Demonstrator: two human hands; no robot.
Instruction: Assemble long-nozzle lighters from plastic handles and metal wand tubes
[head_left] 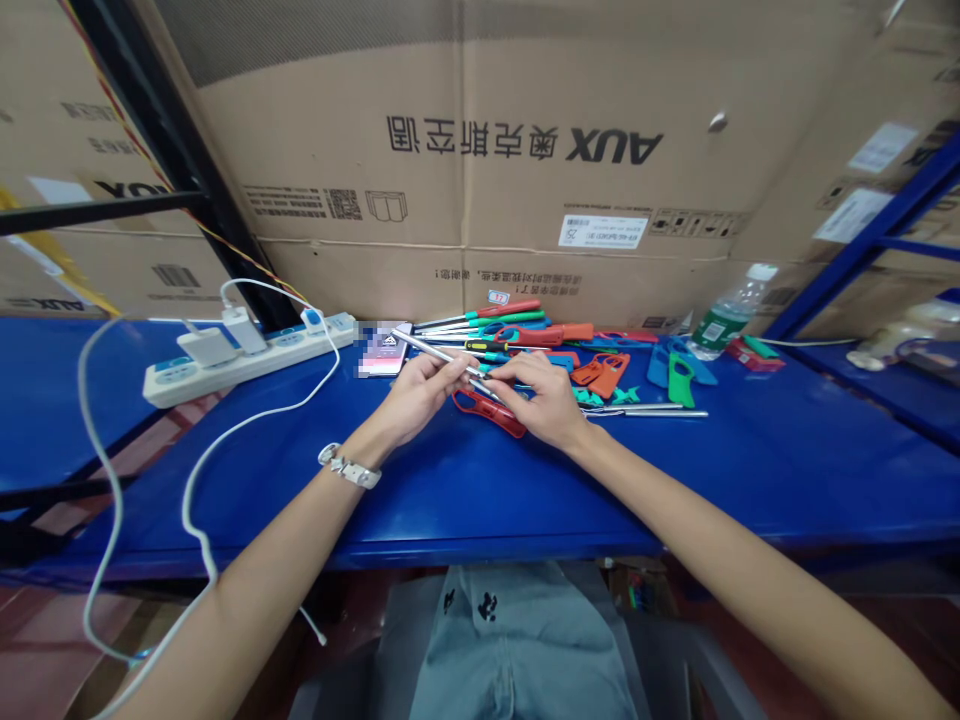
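A thin silver metal tube (429, 349) slants between my two hands over the blue table. My left hand (421, 392) pinches it between thumb and fingers. At its lower right end, my right hand (546, 400) has its fingers closed on the tube near a small dark part. Just below the hands lies a red plastic handle piece (491, 412). Behind them is a pile of lighter-like tools with long metal stems, among them a red and orange one (551, 334). Orange plastic shells (602, 374) and two silver tubes (652, 411) lie to the right.
A white power strip (247, 362) with chargers and cables stands at the left of the blue table (480, 500). Beside it lies a phone (384, 352). A water bottle (727, 315), green and blue plastic pieces (680, 378) and a red box (752, 355) are at the right. Cardboard boxes (487, 220) stand behind.
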